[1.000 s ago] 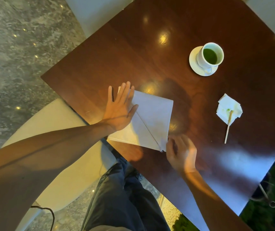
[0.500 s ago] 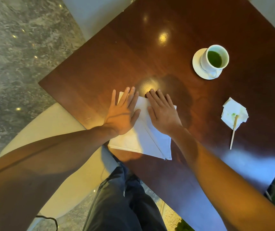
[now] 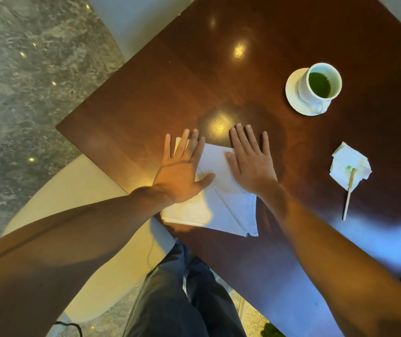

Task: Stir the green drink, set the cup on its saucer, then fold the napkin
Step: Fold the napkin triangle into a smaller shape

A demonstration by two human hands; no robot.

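White napkin (image 3: 228, 210) pinned flat under left hand (image 3: 182, 176) and right hand (image 3: 250, 166), both splayed open, gripping nothing. Best pressing outward along the crease, seemingly diagonal.

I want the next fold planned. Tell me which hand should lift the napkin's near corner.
Right hand, probably. The free corner of the napkin lies just below its wrist, while the left hand lies flat on the napkin's other side, well placed to anchor it.
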